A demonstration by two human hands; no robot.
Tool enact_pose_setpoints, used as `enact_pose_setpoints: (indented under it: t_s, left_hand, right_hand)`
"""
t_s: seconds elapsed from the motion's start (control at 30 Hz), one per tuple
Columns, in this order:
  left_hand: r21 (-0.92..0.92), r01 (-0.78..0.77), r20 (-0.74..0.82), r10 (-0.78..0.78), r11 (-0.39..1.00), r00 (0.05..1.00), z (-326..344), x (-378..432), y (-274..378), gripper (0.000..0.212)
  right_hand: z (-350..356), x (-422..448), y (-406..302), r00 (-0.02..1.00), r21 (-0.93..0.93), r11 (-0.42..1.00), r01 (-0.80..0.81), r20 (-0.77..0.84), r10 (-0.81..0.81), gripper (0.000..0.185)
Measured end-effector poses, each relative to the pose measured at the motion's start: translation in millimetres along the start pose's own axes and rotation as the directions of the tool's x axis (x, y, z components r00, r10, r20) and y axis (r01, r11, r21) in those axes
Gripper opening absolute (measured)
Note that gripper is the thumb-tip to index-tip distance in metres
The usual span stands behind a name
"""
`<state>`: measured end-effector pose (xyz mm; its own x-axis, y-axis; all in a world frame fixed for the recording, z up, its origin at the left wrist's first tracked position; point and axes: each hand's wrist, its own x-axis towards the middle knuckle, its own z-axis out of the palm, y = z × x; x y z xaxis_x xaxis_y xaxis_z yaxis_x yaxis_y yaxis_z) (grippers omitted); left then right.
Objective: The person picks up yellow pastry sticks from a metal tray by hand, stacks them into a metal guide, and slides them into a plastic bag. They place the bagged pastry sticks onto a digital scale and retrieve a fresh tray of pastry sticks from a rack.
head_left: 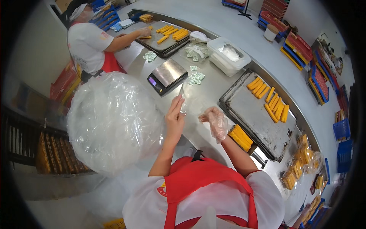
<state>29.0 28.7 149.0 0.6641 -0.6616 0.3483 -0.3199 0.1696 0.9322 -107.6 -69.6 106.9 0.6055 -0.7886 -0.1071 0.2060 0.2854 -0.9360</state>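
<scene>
My bare left hand (175, 116) is raised over the steel table, its fingers extended, with a small clear plastic bag (183, 100) against them. My right hand (215, 121) wears a clear plastic glove and has its fingers curled; whether something lies between them is unclear. Beyond the left hand is a digital scale (168, 75) with a bare steel plate. Small printed packets (196, 78) lie beside it. To the right, yellow baked sticks (276, 107) rest on a stacked metal baking tray (246, 106). More sticks (241, 137) sit bundled in a container near my right wrist.
A large clear plastic bag (114, 123) bulges at the left. A co-worker (91, 43) handles sticks at another tray (163, 43). A lidless plastic tub (228, 57) stands at the table's raised far edge. Bagged sticks (297, 166) lie at right.
</scene>
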Motion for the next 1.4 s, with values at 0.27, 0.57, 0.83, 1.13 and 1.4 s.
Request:
enact_pose_setpoints:
  t_s: [0.27, 0.57, 0.83, 1.13, 1.4]
  left_hand:
    - [0.406, -0.194, 0.422, 0.005, 0.893, 0.906, -15, -22, -18, 0.066]
    - [0.422, -0.221, 0.614, -0.098, 0.879, 0.783, 8, -35, -46, 0.072]
    - [0.345, -0.156, 0.625, -0.102, 0.926, 0.774, 13, -7, -55, 0.071]
    - [0.179, 0.166, 0.590, -0.241, 0.970, 0.771, 25, 28, -6, 0.065]
    - [0.088, 0.012, 0.550, -0.059, 0.996, 0.833, 22, 39, 28, 0.068]
  right_hand:
    - [-43, 106, -16, 0.972, -0.934, 0.275, 0.227, 0.236, -0.002, 0.025]
    - [14, 244, 65, 0.975, -0.989, 0.033, 0.147, 0.139, -0.176, 0.028]
    - [-21, 234, 54, 0.970, -0.925, 0.353, 0.139, 0.056, -0.236, 0.026]
    - [-42, 160, -18, 0.978, -0.466, 0.883, -0.057, -0.202, -0.043, 0.031]
    - [-28, 55, -99, 0.777, -0.189, 0.844, 0.501, -0.332, -0.535, 0.025]
